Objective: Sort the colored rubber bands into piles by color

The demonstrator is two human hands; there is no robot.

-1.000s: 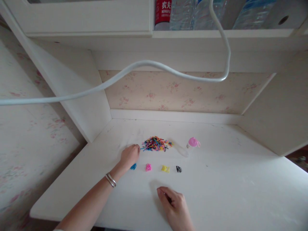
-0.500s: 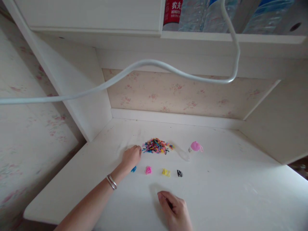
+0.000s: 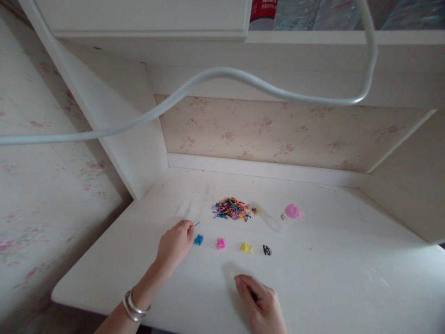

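Observation:
A pile of small mixed-colour rubber bands lies on the white desk. In front of it sit small sorted heaps in a row: blue, pink, yellow and black. My left hand, with bangles on the wrist, is closed in a pinch on a blue band just left of the blue heap. My right hand rests on the desk nearer to me, fingers curled, with something dark and small under them.
A clear small bottle with a pink cap lies right of the pile. A white cable hangs across the view. Water bottles stand on the shelf above. Desk side panels rise left and right.
My left hand has drawn back from the mixed pile toward me, carrying a blue band, uncovering the blue heap. The camera has tilted slightly. My right hand stays put.

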